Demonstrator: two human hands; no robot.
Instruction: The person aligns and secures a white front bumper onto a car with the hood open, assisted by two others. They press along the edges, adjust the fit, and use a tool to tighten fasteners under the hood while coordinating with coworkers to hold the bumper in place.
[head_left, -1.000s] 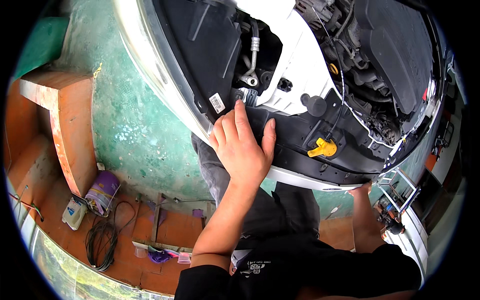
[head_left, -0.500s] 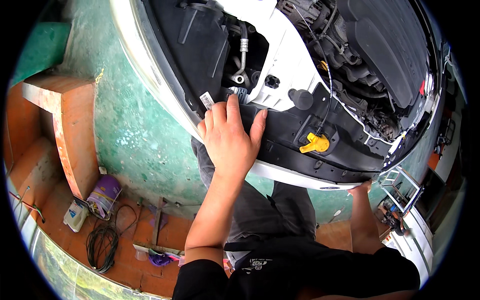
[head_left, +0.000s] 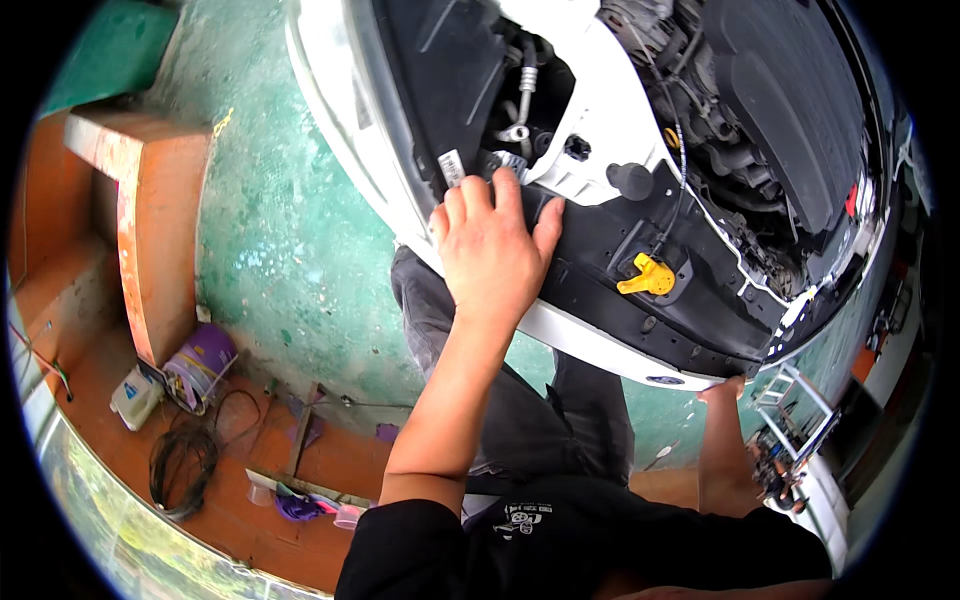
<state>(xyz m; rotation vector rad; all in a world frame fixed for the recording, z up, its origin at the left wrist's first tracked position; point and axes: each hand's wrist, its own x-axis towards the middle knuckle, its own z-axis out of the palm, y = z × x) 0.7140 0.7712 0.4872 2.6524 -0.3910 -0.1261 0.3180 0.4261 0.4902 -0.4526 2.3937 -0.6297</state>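
Note:
My left hand (head_left: pixel 498 243) lies on the black plastic front cover (head_left: pixel 590 283) of a car, near the headlight (head_left: pixel 372 115). Its fingers are stretched out and its thumb is spread; it holds nothing. The fingertips are close to a small white label (head_left: pixel 451 168) and the white body panel (head_left: pixel 595 110). My right hand (head_left: pixel 722 390) touches the lower edge of the white front bumper (head_left: pixel 600 358), its fingers mostly hidden there. Between the hands, a yellow cap-like part (head_left: pixel 650 276) sits on the black cover.
The engine cover (head_left: pixel 790 110) shows at the upper right. On the left are an orange-brown block structure (head_left: pixel 165 240), a purple bucket (head_left: pixel 203 365), a white jug (head_left: pixel 136 398) and coiled black cable (head_left: pixel 183 468). A metal ladder (head_left: pixel 795 400) stands at the right.
The view has shifted, so the car sits a little farther right in the picture. My left hand keeps its place on the black cover, and my right hand stays at the bumper edge.

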